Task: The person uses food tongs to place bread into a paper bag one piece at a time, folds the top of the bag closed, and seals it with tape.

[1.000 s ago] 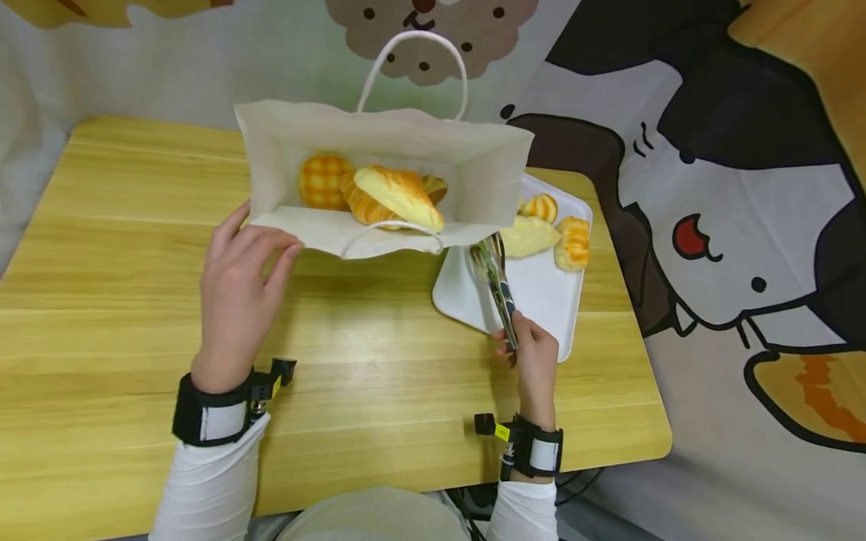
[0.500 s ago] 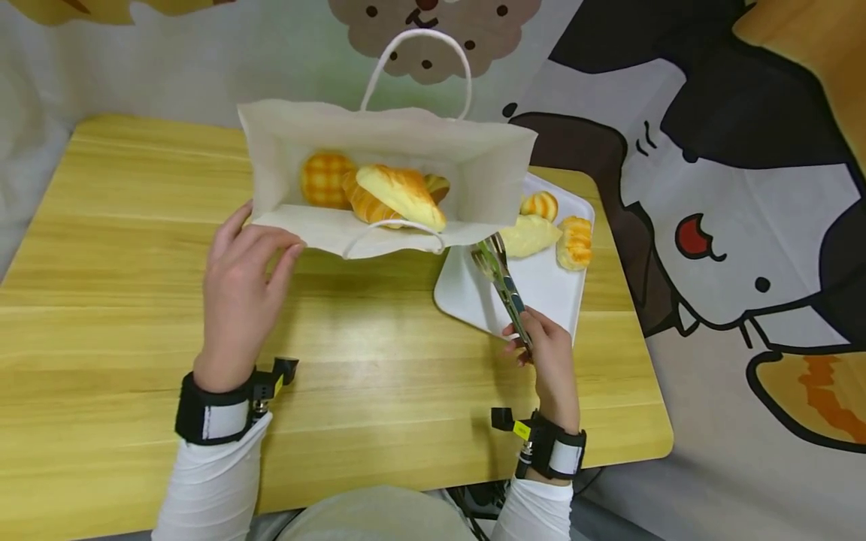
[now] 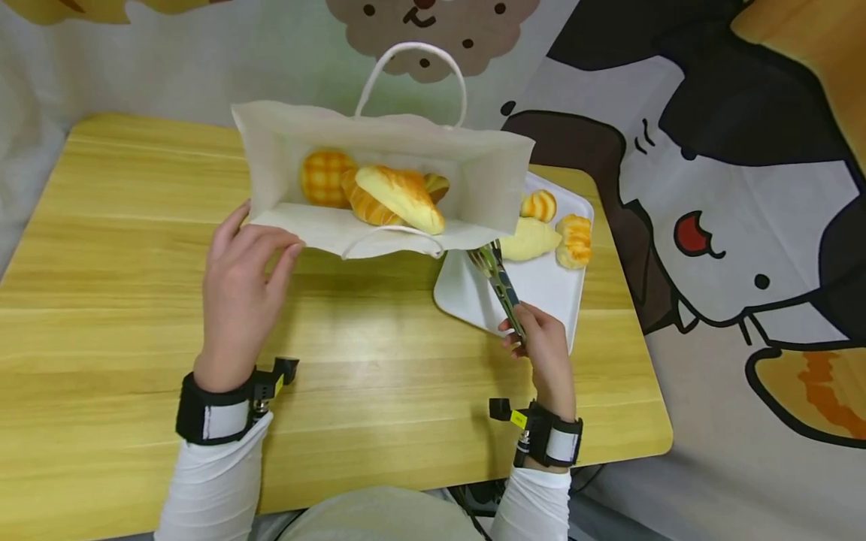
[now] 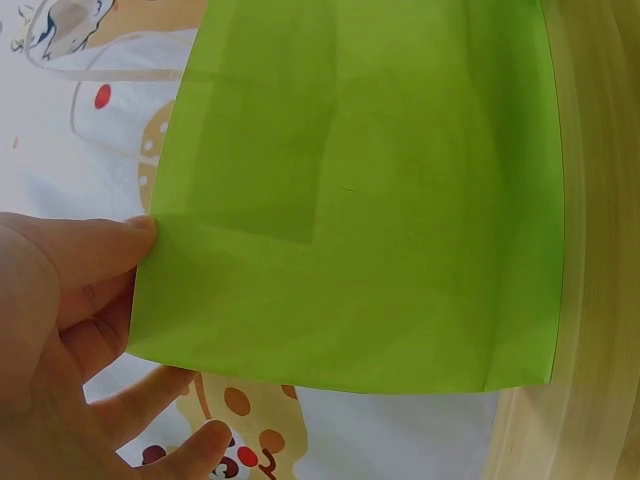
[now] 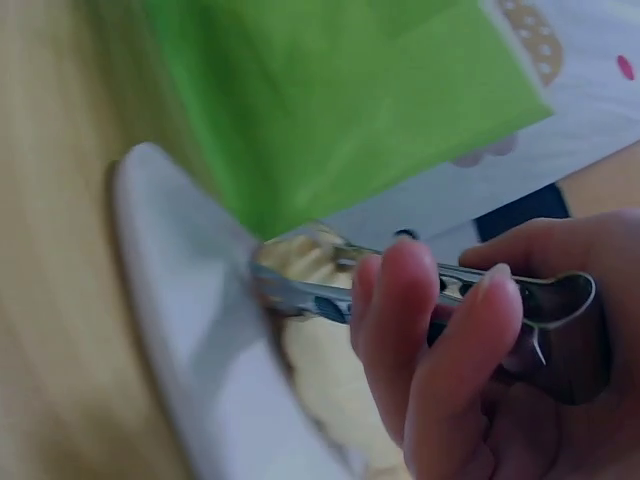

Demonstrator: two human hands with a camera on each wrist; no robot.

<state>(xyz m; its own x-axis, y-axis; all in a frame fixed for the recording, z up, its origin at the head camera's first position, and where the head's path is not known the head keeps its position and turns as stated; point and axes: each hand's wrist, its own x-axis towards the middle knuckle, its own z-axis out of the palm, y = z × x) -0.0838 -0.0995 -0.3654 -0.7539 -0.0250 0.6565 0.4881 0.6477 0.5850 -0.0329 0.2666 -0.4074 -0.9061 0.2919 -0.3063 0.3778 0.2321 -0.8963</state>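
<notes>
1. White-lined green paper bag (image 3: 406,139), near the far edge of yellow wood-grain worktop (image 3: 379,391); left hand (image 3: 246,278) pinches its near-left rim. Likely light, easily creased; best held there.
2. Right hand (image 3: 544,349) grips silver metal tongs (image 3: 504,289) over white rectangular tray (image 3: 541,297), toward worktop's far-right corner. Tongs likely stiff, slick.
3. Pale spindle-shaped bun (image 3: 531,239) on tray: probably soft, light; take round middle. Tip contact: cannot tell.

Bag (image 4: 350,200) grn outside, wht inside; tongs (image 3: 505,291) silver; bun (image 3: 328,179) orange w/ checks.
</notes>
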